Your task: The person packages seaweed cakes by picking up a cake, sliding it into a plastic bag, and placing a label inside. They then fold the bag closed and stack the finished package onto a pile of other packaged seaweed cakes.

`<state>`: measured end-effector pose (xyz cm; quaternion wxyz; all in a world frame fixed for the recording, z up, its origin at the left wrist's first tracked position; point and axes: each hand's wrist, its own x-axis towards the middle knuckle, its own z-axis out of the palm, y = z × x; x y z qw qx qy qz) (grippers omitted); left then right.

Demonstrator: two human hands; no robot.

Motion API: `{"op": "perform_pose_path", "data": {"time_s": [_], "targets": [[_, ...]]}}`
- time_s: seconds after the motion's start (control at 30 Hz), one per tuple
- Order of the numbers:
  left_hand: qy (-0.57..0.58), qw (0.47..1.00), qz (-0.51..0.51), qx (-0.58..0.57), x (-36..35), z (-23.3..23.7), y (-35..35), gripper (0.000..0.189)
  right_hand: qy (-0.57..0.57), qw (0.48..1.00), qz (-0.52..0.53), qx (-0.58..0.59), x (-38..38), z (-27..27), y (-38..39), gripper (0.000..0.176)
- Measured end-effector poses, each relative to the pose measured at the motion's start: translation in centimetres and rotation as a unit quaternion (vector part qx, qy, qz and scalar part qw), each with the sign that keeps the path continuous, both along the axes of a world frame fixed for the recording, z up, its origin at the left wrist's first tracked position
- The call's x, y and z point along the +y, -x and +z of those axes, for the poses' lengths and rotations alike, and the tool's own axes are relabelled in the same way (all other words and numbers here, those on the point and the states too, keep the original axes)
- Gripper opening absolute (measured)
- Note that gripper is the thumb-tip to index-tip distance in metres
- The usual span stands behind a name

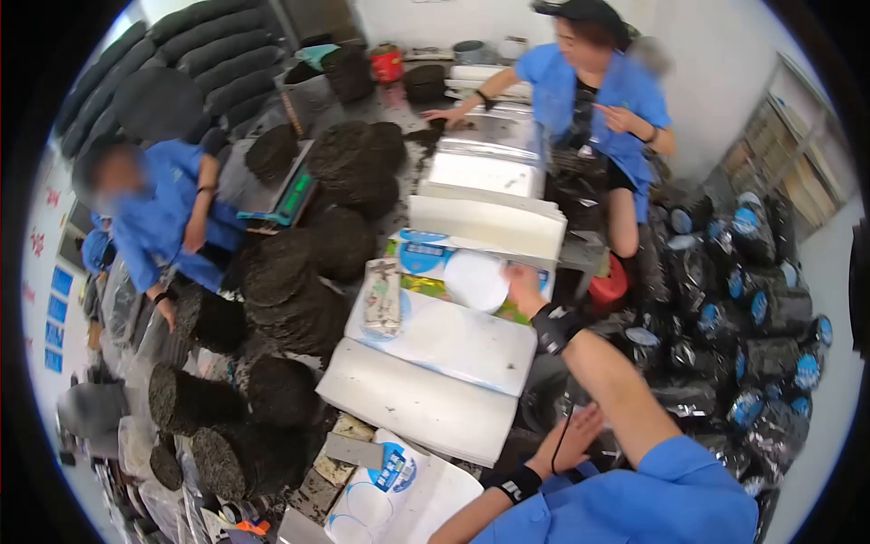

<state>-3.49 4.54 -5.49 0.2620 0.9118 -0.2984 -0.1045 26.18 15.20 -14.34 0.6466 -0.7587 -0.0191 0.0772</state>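
Observation:
My right hand [523,288] reaches over the table, its fingers closed at the edge of a white round sheet [476,281]. The sheet lies over a stack of printed bags in blue, yellow and green [424,257]. My left hand [573,437] is held low in front of my body, fingers stretched out and nothing visible in it. A thin dark cord runs past its wrist. Closest to my hands are stacks of white printed bags [453,337] and plain white sheets [417,399]. A worn, pale block [382,297] rests on the bags.
Stacked dark round cakes [285,281] crowd the left, near a scale [294,195]. Wrapped dark rolls with blue labels [748,308] pile up at right. One co-worker [589,91] touches the table across from me; another [172,208] stands at left. A red stool [609,283] stands beside the table.

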Motion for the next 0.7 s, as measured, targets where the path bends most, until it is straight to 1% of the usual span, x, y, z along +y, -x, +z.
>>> {"op": "perform_pose_path", "data": {"time_s": [0.03,0.07,0.1,0.13,0.17,0.2,0.23,0.27,0.3,0.37,0.43,0.47,0.53,0.57,0.6,0.63,0.67,0.7], "targets": [[0.019,0.999,0.024,-0.043,-0.5,-0.4,0.1,0.079,-0.086,0.988,0.034,0.120,-4.6,2.8,-2.5,0.016],[0.027,0.998,0.029,-0.056,-0.6,-0.6,0.1,0.081,-0.157,0.976,0.012,0.149,-8.1,9.0,-1.8,0.017],[0.035,0.996,0.033,-0.074,-0.7,-0.6,-0.6,0.083,-0.201,0.963,0.030,0.174,-11.8,13.0,-1.8,0.017],[0.027,0.997,0.033,-0.066,-0.9,-0.3,-1.0,0.086,-0.202,0.967,0.040,0.150,-15.8,16.8,-0.3,0.017],[0.017,0.998,0.032,-0.059,-1.1,0.1,-1.2,0.090,-0.203,0.970,0.050,0.126,-19.4,19.1,1.2,0.017],[0.015,0.998,0.030,-0.053,-1.3,0.6,-1.6,0.092,-0.133,0.990,0.042,0.035,-23.3,18.7,2.7,0.018],[0.010,0.998,0.030,-0.049,-1.5,0.9,-2.0,0.093,-0.060,0.996,0.038,-0.054,-26.9,17.9,5.1,0.019],[0.027,0.998,0.033,-0.035,-1.8,0.8,-2.3,0.094,0.112,0.985,0.038,-0.127,-29.5,19.2,9.2,0.019],[0.028,0.998,0.034,-0.035,-2.1,0.8,-2.6,0.095,0.280,0.940,0.038,-0.192,-31.5,20.1,13.7,0.020],[0.040,0.997,0.045,-0.045,-2.8,1.1,-3.2,0.089,0.391,0.875,0.102,-0.267,-35.3,15.3,20.5,0.023],[0.019,0.999,0.041,-0.030,-3.2,0.4,-3.3,0.077,0.373,0.866,0.173,-0.284,-36.8,14.2,24.8,0.031],[0.050,0.996,0.042,-0.059,-3.4,-0.1,-3.4,0.069,0.370,0.869,0.168,-0.281,-37.3,13.9,25.1,0.031],[0.044,0.997,0.041,-0.040,-3.7,0.1,-3.4,0.072,0.338,0.879,0.160,-0.296,-36.6,14.2,25.5,0.040],[0.042,0.998,0.043,-0.026,-4.0,0.3,-3.4,0.074,0.334,0.884,0.150,-0.292,-36.5,13.2,25.6,0.040],[0.034,0.999,0.031,-0.025,-4.5,0.5,-3.4,0.074,0.344,0.879,0.153,-0.293,-36.4,11.7,25.3,0.042],[0.035,0.999,0.030,-0.025,-4.8,0.8,-3.3,0.076,0.353,0.874,0.154,-0.295,-36.1,12.0,25.0,0.045],[0.035,0.999,0.030,-0.028,-4.9,1.2,-3.5,0.077,0.413,0.842,0.178,-0.297,-36.6,12.8,25.3,0.048],[0.035,0.998,0.033,-0.033,-4.9,1.4,-3.9,0.079,0.407,0.847,0.165,-0.300,-36.4,13.8,25.2,0.048]]}}
